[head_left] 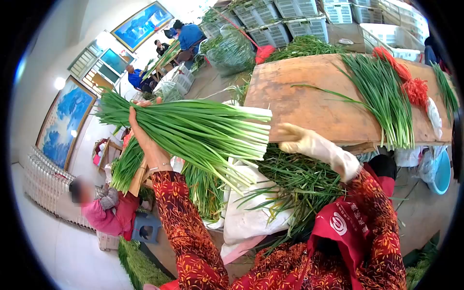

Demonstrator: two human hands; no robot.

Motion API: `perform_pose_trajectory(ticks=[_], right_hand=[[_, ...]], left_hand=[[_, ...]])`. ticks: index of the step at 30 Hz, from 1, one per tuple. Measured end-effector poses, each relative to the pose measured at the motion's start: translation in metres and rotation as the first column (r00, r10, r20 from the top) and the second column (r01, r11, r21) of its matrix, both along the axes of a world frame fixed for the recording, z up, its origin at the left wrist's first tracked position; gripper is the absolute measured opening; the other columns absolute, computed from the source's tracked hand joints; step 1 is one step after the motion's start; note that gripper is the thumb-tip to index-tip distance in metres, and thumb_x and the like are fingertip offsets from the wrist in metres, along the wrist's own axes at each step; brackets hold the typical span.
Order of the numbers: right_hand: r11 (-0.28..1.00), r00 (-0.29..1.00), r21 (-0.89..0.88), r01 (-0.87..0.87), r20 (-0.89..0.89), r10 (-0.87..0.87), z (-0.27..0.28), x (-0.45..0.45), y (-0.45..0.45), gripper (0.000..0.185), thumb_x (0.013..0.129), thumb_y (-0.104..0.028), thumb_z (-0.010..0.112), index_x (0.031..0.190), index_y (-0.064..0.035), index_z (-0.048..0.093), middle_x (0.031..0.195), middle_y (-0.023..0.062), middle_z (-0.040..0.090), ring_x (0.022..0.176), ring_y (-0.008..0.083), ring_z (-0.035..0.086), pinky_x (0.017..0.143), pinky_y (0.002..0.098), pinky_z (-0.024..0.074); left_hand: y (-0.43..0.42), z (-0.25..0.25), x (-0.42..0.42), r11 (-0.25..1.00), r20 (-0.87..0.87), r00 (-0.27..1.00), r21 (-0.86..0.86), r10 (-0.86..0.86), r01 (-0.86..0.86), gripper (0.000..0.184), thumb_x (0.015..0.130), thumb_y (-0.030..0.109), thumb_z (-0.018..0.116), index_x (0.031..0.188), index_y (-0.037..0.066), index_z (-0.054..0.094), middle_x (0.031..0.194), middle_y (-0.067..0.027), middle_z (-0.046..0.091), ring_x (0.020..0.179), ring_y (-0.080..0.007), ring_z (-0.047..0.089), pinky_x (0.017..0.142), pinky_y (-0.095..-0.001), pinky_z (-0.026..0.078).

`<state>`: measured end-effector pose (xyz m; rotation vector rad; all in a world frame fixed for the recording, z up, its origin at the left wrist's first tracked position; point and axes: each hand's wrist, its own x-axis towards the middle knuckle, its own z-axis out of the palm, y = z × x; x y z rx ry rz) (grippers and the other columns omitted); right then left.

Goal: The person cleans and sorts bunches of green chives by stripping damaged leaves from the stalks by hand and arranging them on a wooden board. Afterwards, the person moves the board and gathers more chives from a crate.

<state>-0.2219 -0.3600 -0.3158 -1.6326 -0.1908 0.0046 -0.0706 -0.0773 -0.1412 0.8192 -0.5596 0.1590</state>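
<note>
My bare left hand [146,138] is closed around the leafy end of a thick bunch of garlic chives [198,128]. The bunch is held up in the air, its white stem ends fanned out to the right. Just beyond those stem ends is my right hand [307,145], in a pale glove, fingers stretched out and holding nothing. It hovers by the front edge of the wooden table [295,92]. Below it, a heap of loose green leaves [299,186] lies over my lap and a white sack [246,212].
On the table's right lie another chive bunch [382,96] and red ties [411,84]. A blue basin [439,171] stands below. A person in pink [108,212] sits at left beside a blue stool [146,227]. Crates [307,29] are stacked behind; other people sit farther back.
</note>
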Motion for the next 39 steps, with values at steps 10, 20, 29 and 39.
perform_pose_trajectory(ticks=[10,20,29,39], right_hand=[[0.578,0.964,-0.776,-0.252,-0.25,0.086,-0.048,-0.036,-0.006,0.037,0.085,-0.034,0.059,0.113,-0.0089,0.06,0.105,0.0159,0.064,0.096,0.0343,0.062,0.087,0.0406,0.048],[0.739,0.932,0.579,-0.346,0.118,0.343,0.008,0.034,0.028,0.043,0.093,-0.024,0.055,0.129,-0.0032,0.047,0.123,0.0076,0.055,0.101,0.0135,0.056,0.086,0.0292,0.0474],[0.847,0.958,-0.447,0.287,0.144,-0.249,0.007,-0.032,-0.022,0.042,0.082,-0.029,0.068,0.118,-0.0085,0.058,0.105,0.0141,0.065,0.093,0.0305,0.064,0.083,0.0381,0.0505],[0.472,0.548,-0.384,0.793,0.788,-0.28,0.133,0.009,0.079,0.092,0.064,-0.029,0.077,0.139,-0.0053,0.03,0.142,0.0183,0.033,0.129,0.0322,0.036,0.105,0.044,0.029]], left_hand=[[0.022,0.004,0.006,0.999,0.069,0.998,-0.033,0.001,0.001,0.021,0.093,0.028,0.052,0.104,0.01,0.048,0.087,0.002,0.055,0.085,-0.0082,0.056,0.105,-0.0366,0.037],[-0.039,0.011,-0.013,0.968,0.028,0.973,-0.094,-0.231,0.233,0.024,0.09,0.027,0.057,0.105,0.011,0.047,0.087,0.0028,0.056,0.085,-0.0065,0.057,0.103,-0.0335,0.035],[-0.026,0.027,0.001,0.95,0.106,0.964,0.174,0.244,-0.259,0.028,0.085,0.021,0.064,0.1,0.001,0.052,0.078,-0.0105,0.059,0.069,-0.0247,0.065,0.061,-0.0347,0.055],[-0.118,0.009,-0.053,0.932,0.269,0.933,0.206,0.238,-0.297,0.018,0.087,0.013,0.063,0.099,0.0,0.057,0.087,-0.0049,0.062,0.078,-0.0129,0.059,0.07,-0.0274,0.047]])
